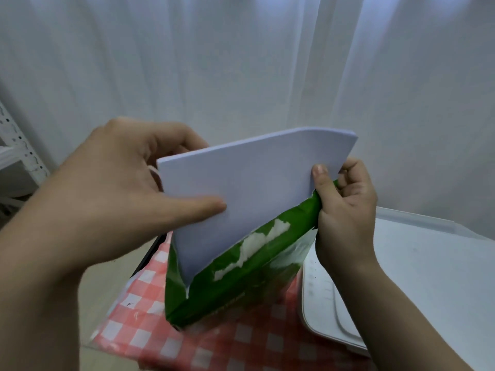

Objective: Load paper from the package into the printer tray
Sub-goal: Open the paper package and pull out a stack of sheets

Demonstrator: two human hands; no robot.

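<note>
Both bare hands worked close to the camera. Left hand (115, 188) had its grip closed on the white paper stack (241, 194), thumb flat across the front sheet and fingers curled behind. Right hand (345, 207) pinched the torn upper edge of the green glossy paper package (241, 285), thumb on the stack's right edge. About half the stack stood out of the upright package, which rested on a table under a red-and-white checked cloth (150, 328). Just beside it sat a white printer (417, 277), before pale sheer curtains (241, 62).
</note>
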